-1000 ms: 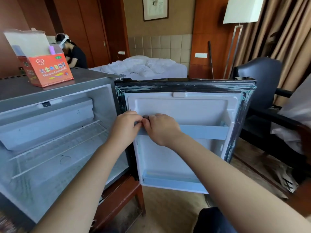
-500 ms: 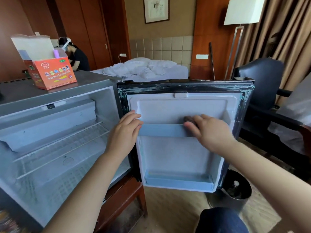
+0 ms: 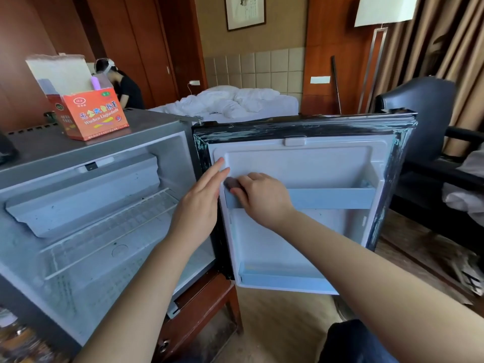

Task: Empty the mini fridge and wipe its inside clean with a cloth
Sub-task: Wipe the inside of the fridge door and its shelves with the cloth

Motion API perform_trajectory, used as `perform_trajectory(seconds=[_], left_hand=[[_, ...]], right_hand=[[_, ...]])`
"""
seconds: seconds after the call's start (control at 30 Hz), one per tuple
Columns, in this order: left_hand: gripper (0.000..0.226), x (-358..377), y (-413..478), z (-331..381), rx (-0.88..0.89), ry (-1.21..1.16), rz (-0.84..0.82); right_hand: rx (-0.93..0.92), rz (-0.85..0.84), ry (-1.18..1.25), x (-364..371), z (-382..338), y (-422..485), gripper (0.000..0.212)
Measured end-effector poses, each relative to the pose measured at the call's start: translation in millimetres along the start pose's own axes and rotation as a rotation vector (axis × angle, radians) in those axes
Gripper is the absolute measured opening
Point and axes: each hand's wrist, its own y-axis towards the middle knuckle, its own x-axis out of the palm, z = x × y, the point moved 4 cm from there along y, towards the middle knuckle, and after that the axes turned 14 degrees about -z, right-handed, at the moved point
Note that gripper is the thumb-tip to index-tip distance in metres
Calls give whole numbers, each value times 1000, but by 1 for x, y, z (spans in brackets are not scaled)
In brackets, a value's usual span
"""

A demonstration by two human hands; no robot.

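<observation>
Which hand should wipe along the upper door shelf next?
Right. The right hand grips the dark cloth at the hinge end of the upper door shelf; the left hand rests flat on the fridge door, holding nothing.

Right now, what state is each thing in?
mini fridge, open, nothing on its wire shelf.
fridge door, swung wide open.
door shelf, empty.
cloth, pinched against the door shelf's left end.
right hand, grips the cloth.
left hand, fingers straight, at the door's hinge edge.
orange box, flap up.

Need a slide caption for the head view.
Right hand holds a dark cloth on the door shelf; left hand touches the fridge door.
</observation>
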Motion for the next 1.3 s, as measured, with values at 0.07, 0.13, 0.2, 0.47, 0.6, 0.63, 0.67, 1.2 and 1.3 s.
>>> perform_trajectory(seconds=[0.07,0.13,0.2,0.47,0.6,0.63,0.67,1.2,1.3], left_hand=[[52,2,-9,-1,-1,38,-23],[48,3,-10,0,-4,70,-11],[39,4,-5,7,19,79,11],[39,38,24,61,120,91,-73],[33,51,23,55,71,83,-139],[35,52,23,54,71,74,-152],[38,54,23,54,68,70,-168],[43,64,23,63,23,115,-16],[42,64,21,61,40,84,-15]], right_hand=[[-72,106,26,3,-1,-2,27],[-98,112,13,5,3,-4,20],[-91,93,-32,2,8,-7,19],[77,195,-200,-36,95,-86,23],[101,165,-261,-54,122,-106,27],[102,204,-265,-54,123,-110,26],[112,259,-256,-51,122,-111,27],[21,208,-102,-9,66,-57,33],[83,227,60,-42,85,-74,28]])
